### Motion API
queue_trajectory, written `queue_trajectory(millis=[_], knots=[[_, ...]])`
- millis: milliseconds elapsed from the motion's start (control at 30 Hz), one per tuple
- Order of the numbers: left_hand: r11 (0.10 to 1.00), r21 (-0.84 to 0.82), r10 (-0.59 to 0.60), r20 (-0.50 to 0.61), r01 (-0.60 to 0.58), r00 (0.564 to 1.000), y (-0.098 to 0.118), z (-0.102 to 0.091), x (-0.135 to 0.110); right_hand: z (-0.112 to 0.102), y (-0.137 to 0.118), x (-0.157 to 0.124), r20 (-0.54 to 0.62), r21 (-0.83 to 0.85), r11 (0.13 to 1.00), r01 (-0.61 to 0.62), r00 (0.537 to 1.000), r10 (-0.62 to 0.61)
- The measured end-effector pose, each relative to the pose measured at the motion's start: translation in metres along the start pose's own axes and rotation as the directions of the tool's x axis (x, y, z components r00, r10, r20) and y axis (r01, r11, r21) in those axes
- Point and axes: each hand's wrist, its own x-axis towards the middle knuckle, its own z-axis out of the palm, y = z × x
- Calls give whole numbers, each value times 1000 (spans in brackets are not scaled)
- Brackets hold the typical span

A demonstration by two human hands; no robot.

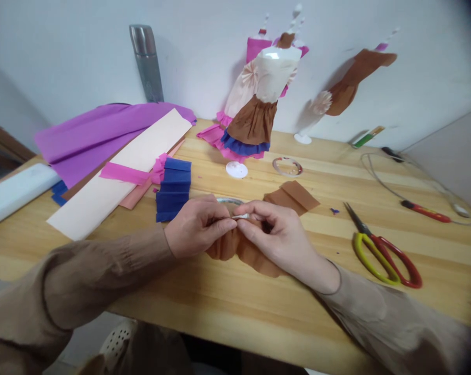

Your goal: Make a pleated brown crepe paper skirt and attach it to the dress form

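Fingertips meeting over the table's middle, my left hand (198, 224) and my right hand (280, 234) are both closed in a pinch on a strip of brown crepe paper (223, 247). The strip hangs in soft folds below the fingers. A small whitish piece (241, 216) shows at the right fingertips; I cannot make out what it is. Just behind the hands a clear ring (230, 200), like a tape roll, is partly hidden. Another folded brown piece (292, 198) lies beyond my right hand. Pleated blue crepe paper (173, 190) rests beside my left hand.
Scissors (380, 245) with yellow and red handles lie at right, near a red-handled corded tool (425, 211). Small mannequins in paper dresses (255, 120) stand at the back, by another tape roll (287, 166). Purple paper (102, 135), cream paper (122, 172) and a flask (147, 65) are left.
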Motion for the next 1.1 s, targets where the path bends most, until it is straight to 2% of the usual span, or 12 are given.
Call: queue_trajectory(millis=[133,300,433,633,833,967,1100], knots=[[950,267,195,-103,-162,975,1,2,-4,0,-1,-6,-22,-112,989,99,994,-102],[850,500,263,-133,-165,956,12,4,-7,2,-3,-8,2,-175,975,133,991,-135],[783,597,313,-137,-173,940,13,8,-10,2,-5,-10,-9,-153,987,57,998,-59],[850,522,215,-215,-74,952,4,8,-9,1,-5,-13,-78,-38,997,-68,995,65],[930,322,250,-204,-177,946,1,9,-9,-5,-6,-3,-107,23,996,-87,990,89],[938,297,249,-212,-181,945,1,10,-10,-9,-7,1,-119,-8,996,-92,989,90],[937,310,231,-214,-159,949,-1,9,-10,-9,-8,-1,-70,-30,997,-76,995,73]])
